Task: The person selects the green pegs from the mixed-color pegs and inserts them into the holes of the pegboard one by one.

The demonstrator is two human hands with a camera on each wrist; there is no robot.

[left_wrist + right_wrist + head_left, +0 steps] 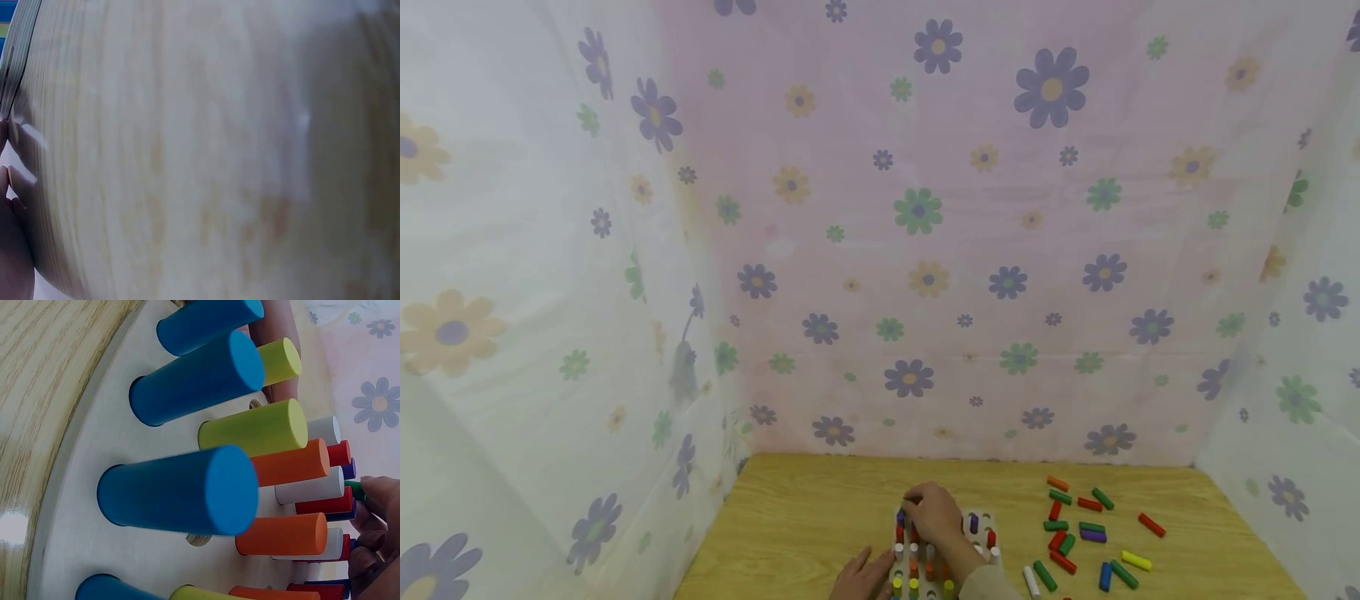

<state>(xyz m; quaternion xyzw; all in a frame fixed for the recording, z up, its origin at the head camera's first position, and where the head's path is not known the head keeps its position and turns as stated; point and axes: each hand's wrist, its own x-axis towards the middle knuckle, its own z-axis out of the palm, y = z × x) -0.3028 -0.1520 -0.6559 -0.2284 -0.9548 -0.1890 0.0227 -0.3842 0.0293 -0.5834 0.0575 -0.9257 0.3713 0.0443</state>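
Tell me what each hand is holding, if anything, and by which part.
The right hand pinches a green peg by its upper end. The left hand is at the edge of the pegboard; whether it grips cannot be told.

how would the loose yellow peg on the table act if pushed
The yellow peg would probably roll: it lies on its side on the table and looks cylindrical. It is likely stiff, as its edges run straight.
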